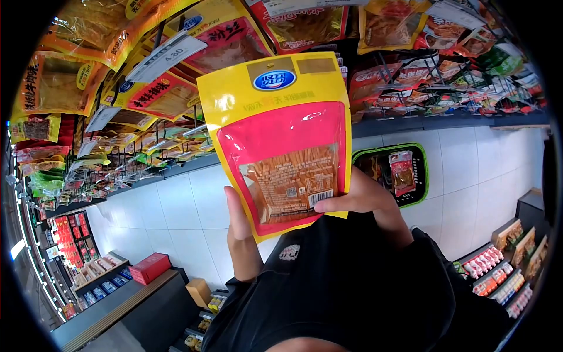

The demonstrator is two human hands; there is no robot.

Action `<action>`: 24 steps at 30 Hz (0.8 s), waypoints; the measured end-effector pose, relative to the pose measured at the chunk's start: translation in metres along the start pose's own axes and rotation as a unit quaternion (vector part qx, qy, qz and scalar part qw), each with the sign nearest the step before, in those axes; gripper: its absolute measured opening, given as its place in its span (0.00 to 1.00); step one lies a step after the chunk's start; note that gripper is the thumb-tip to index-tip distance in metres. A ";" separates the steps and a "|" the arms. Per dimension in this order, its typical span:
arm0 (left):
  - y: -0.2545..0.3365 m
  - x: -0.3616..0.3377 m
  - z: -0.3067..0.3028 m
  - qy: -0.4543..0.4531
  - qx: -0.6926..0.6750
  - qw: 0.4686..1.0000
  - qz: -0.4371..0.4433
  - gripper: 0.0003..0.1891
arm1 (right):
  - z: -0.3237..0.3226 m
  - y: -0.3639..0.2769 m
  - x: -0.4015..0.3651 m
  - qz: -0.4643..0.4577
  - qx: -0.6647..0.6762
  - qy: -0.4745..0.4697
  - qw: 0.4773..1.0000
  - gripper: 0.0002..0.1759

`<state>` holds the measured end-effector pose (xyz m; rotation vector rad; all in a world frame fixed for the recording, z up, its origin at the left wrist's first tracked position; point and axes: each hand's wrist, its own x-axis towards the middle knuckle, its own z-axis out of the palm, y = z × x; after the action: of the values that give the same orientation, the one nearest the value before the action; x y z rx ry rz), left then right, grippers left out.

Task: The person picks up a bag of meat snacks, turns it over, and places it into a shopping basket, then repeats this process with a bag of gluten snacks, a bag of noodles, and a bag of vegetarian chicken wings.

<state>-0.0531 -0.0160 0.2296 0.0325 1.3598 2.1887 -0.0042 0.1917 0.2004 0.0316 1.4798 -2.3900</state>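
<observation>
A yellow and pink snack packet is held up in front of me with its printed side, barcode and clear window toward me. Strips of reddish-brown food show through the window. My left hand grips the packet's lower left edge, its other fingers hidden behind. At the lower right, my right hand holds it too, thumb pressed flat on the front near the barcode. Just beyond my right hand, a black shopping basket with a green rim stands on the floor. It contains a red snack packet.
Hanging snack packets fill the rack ahead, with price tags sticking out on hooks. More packets hang at right. Behind me are a counter with a red box and shelves of bottled goods. The floor is pale tile.
</observation>
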 end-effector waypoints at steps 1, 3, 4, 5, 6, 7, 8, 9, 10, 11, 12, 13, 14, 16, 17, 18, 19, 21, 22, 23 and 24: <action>0.000 0.001 -0.014 -0.034 0.037 0.999 -0.005 0.34 | -0.004 0.004 0.000 -0.010 -0.027 0.001 1.000 0.32; -0.003 0.003 -0.042 -0.096 0.103 0.990 -0.012 0.36 | -0.011 0.010 -0.001 -0.030 -0.080 0.004 0.996 0.32; -0.004 0.004 -0.055 -0.127 0.136 0.982 -0.012 0.38 | -0.010 0.010 -0.001 -0.036 -0.078 0.012 0.996 0.32; 0.000 0.005 -0.049 -0.126 0.179 0.976 -0.011 0.34 | -0.009 0.010 -0.001 -0.041 -0.077 0.021 0.996 0.32; 0.007 0.007 -0.040 -0.125 0.223 0.967 -0.009 0.31 | -0.008 0.010 -0.001 -0.047 -0.076 0.029 0.996 0.32; 0.009 0.009 -0.014 -0.075 0.135 0.988 0.025 0.25 | -0.007 0.011 -0.001 -0.047 -0.080 0.030 0.995 0.32; 0.008 0.009 -0.016 -0.062 0.153 0.986 0.025 0.25 | -0.007 0.013 -0.001 -0.048 -0.083 0.031 0.995 0.32; 0.006 0.009 -0.020 -0.049 0.171 0.984 0.025 0.24 | -0.007 0.014 -0.001 -0.049 -0.087 0.032 0.994 0.32; 0.005 0.009 -0.022 -0.036 0.188 0.981 0.025 0.23 | -0.005 0.012 -0.001 -0.039 -0.082 0.037 0.995 0.32; 0.005 0.009 -0.017 -0.022 0.183 0.982 0.032 0.21 | -0.002 0.007 -0.003 -0.028 -0.076 0.042 0.996 0.32; 0.005 0.010 -0.010 -0.007 0.178 0.983 0.040 0.20 | -0.001 0.005 -0.003 -0.017 -0.071 0.047 0.996 0.32; 0.005 0.010 -0.006 0.007 0.172 0.984 0.047 0.18 | -0.001 0.005 -0.003 -0.020 -0.070 0.047 0.996 0.32; 0.005 0.011 -0.008 0.004 0.174 0.984 0.048 0.17 | -0.001 0.006 -0.003 -0.023 -0.069 0.048 0.996 0.31; 0.004 0.011 -0.012 0.001 0.178 0.983 0.050 0.14 | -0.002 0.009 -0.002 -0.032 -0.075 0.046 0.996 0.31; 0.003 0.011 -0.014 0.000 0.181 0.982 0.052 0.13 | -0.003 0.011 -0.002 -0.037 -0.082 0.044 0.995 0.31; 0.003 0.011 -0.015 0.003 0.186 0.981 0.055 0.12 | -0.003 0.012 -0.001 -0.043 -0.090 0.041 0.994 0.30; 0.003 0.011 -0.015 0.008 0.187 0.981 0.055 0.12 | -0.004 0.013 -0.001 -0.044 -0.090 0.041 0.994 0.30; 0.002 0.010 -0.015 0.022 0.186 0.981 0.052 0.12 | -0.005 0.014 -0.001 -0.045 -0.093 0.041 0.994 0.30; 0.002 0.010 -0.015 0.032 0.184 0.981 0.050 0.12 | -0.005 0.014 -0.001 -0.039 -0.085 0.041 0.995 0.30; 0.004 0.010 -0.010 0.040 0.183 0.981 0.054 0.13 | -0.005 0.012 -0.001 -0.032 -0.076 0.041 0.996 0.31; 0.008 0.009 -0.002 0.049 0.181 0.981 0.057 0.13 | -0.005 0.010 -0.001 -0.025 -0.068 0.040 0.997 0.31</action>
<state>-0.0650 -0.0159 0.2331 0.1430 1.8382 2.0270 -0.0008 0.1920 0.1897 0.0588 1.6961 -2.3465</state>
